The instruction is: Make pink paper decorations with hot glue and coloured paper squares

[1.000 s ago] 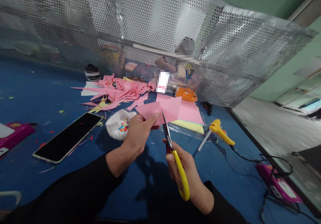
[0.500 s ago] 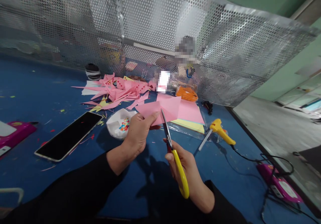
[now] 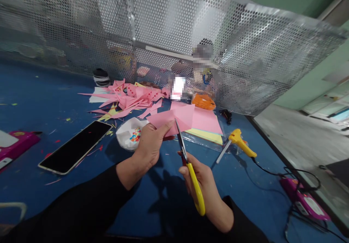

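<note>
My left hand pinches a sheet of pink paper between thumb and fingers, raised above the table. In my right hand is a pair of scissors with yellow handles. Their blades point away from me and meet the paper, which is parted at the blade tips. Beneath and behind it lies a stack of pink and yellow paper. Left of my left hand stands a white-lined bowl with small coloured bits inside.
Pink paper scraps lie piled at the back left. A black phone rests on the blue table. To the right are a yellow glue gun, its cord and a magenta power strip. A perforated metal screen borders the back.
The right flap of the pink paper has shifted slightly left. Both hands keep nearly the same place and grip.
</note>
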Demonstrator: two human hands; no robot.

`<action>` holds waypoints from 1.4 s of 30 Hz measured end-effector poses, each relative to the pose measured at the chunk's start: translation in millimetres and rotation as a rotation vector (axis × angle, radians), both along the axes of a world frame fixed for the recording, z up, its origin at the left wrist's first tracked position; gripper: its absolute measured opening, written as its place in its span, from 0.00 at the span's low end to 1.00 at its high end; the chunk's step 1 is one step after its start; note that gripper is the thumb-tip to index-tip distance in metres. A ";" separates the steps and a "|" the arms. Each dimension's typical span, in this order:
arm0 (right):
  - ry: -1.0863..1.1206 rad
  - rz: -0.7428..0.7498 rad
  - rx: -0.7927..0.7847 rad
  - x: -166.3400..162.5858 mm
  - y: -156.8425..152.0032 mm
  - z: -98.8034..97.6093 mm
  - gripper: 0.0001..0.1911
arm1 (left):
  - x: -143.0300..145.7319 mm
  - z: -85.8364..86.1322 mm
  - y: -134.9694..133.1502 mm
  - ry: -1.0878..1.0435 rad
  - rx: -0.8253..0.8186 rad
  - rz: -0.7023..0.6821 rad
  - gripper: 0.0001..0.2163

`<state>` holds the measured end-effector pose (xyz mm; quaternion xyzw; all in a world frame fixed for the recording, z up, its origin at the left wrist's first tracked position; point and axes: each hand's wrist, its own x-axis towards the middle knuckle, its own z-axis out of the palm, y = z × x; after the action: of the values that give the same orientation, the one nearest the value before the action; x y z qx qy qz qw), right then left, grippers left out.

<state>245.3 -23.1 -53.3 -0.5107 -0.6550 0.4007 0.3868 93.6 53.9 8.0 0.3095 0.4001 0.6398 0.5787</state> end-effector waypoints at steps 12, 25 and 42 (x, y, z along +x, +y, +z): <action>-0.047 -0.011 0.064 1.1 0.6 2.6 0.18 | -2.9 -3.5 3.0 0.062 -0.017 0.027 0.14; -0.049 0.043 0.093 4.3 -0.9 5.1 0.23 | -13.3 3.0 13.6 0.038 -0.031 0.144 0.12; 0.511 -0.396 0.108 -10.5 47.9 53.8 0.19 | 4.7 -3.3 -11.7 0.101 -0.107 -0.098 0.13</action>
<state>234.8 24.8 0.5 -0.4898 -0.4450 0.3976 0.6356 98.3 42.2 4.7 0.3291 0.4466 0.5721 0.6041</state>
